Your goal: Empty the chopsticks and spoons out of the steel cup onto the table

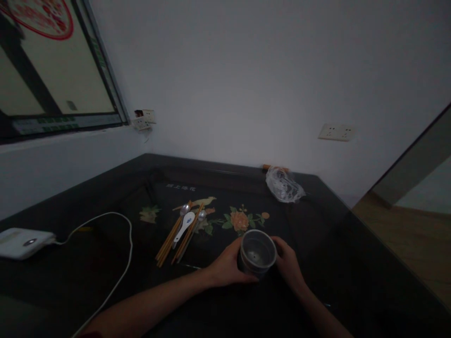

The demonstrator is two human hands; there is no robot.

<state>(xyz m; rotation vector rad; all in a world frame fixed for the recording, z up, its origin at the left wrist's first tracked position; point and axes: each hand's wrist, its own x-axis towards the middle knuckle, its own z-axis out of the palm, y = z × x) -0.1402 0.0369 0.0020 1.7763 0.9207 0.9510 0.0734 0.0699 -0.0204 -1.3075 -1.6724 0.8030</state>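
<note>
A round, open-topped container, greyish and cup-like, is held near the front of the dark table. My left hand wraps round its left side, thumb along the near face. On the opposite side my right hand grips it, with the fingers partly hidden behind the wall. Its inside looks grey, and I cannot make out any contents. To the left lie several wooden chopsticks, a white ceramic spoon with a blue mark, and two metal spoons, one on the left and one on the right.
The dark glossy table bears a flower pattern. A crumpled clear plastic bag lies by the back wall, with an orange-brown stick-like thing behind it. At left a white device trails a white cable. Wall sockets are above.
</note>
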